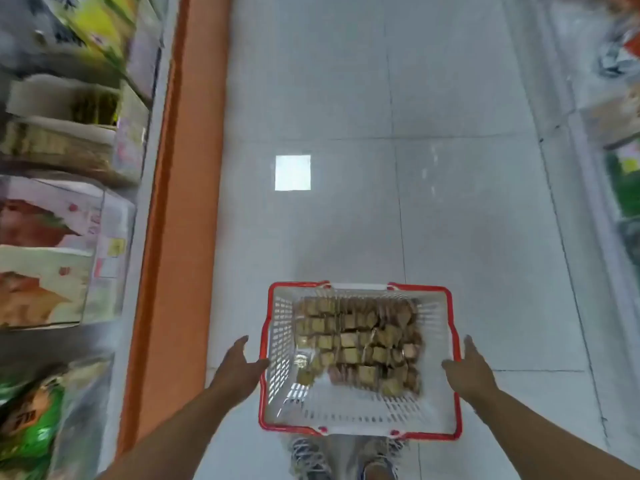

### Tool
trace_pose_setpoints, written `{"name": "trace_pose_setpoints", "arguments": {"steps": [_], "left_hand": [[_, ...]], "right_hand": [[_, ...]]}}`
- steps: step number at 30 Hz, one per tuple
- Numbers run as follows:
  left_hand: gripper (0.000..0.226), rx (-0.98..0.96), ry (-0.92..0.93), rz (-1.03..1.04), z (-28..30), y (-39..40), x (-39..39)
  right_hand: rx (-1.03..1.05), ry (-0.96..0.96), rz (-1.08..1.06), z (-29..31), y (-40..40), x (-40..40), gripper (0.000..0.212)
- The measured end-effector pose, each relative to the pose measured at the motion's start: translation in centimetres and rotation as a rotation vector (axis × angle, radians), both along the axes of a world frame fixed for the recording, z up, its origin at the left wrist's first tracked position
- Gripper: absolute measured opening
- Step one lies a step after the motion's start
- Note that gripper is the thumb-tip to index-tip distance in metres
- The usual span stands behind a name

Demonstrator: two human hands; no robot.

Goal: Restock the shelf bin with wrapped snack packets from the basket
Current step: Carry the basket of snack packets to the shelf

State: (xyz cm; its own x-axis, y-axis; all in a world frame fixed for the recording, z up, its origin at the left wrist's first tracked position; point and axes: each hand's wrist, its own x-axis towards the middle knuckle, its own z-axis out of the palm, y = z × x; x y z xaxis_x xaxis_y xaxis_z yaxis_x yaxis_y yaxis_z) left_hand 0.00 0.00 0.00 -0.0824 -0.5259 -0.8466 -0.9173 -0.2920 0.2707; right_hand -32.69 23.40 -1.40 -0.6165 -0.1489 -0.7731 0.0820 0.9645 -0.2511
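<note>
Floor (433, 98) is filling most of the view, pale glossy tiles with a bright square of light reflecting off them, and shelving (69, 168) is running down the left edge behind an orange base strip (173, 237). Those shelves are blurring badly, so I cannot tell which of the boxes or bins there is the one waiting to be restocked.

Down at the feet, the white basket (440, 358) with the red rim is sitting on the floor between the shoes and the open aisle. It is carrying a thick layer of brown and tan wrapped snack packets (360, 344), heaped toward its far and right side, with some bare bottom showing at the near left corner.

Now the hands: the left hand (239, 365) is reaching at the basket's left rim, fingers straight and spread apart, thumb just touching or just beside the red edge. The right hand (471, 368) is mirroring it at the right rim, grip likewise apart, holding nothing.

By my reading, the restocking is looking barely begun: the basket is carrying plenty, no packet is in either hand, and everything from pick-up to shelf is still to come.
</note>
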Motion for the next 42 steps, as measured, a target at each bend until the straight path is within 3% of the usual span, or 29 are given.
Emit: {"name": "trace_pose_setpoints", "arguments": {"steps": [4,7,10,14,18,22,28,36,42], "left_hand": [[0.086,0.035,-0.058,0.067,-7.2,1.1,0.9],[0.060,0.012,-0.016,0.122,-10.9,2.0,0.6],[0.040,-0.026,-0.071,0.095,-12.1,1.8,-0.1],[0.025,-0.063,-0.098,0.041,-9.4,0.3,-1.0],[0.021,-0.087,-0.139,0.037,-1.3,-2.0,-2.4],[0.031,-0.136,-0.109,0.085,12.3,-4.6,-5.4],[0.040,-0.230,-0.050,0.050,29.4,-12.8,-9.1],[0.042,-0.298,0.002,0.006,37.0,-27.7,-16.2],[0.051,-0.280,0.010,-0.044,39.0,-40.9,-21.5]], "right_hand": [[0.015,0.075,-0.053,-7.5,1.5,0.6,0.082],[0.038,0.140,-0.048,-11.5,3.4,0.0,0.055],[0.081,0.147,0.029,-12.4,3.9,-1.4,0.026],[0.075,0.135,0.060,-10.3,2.7,-3.2,0.015],[0.039,0.087,0.086,-2.7,-0.2,-5.4,0.019],[-0.045,0.106,0.100,10.6,-4.4,-8.5,0.011],[-0.120,0.143,0.103,28.7,-13.1,-14.0,0.021],[-0.035,0.177,-0.004,38.5,-28.6,-20.6,0.026],[-0.063,0.193,-0.004,41.9,-41.0,-25.8,0.006]]}}
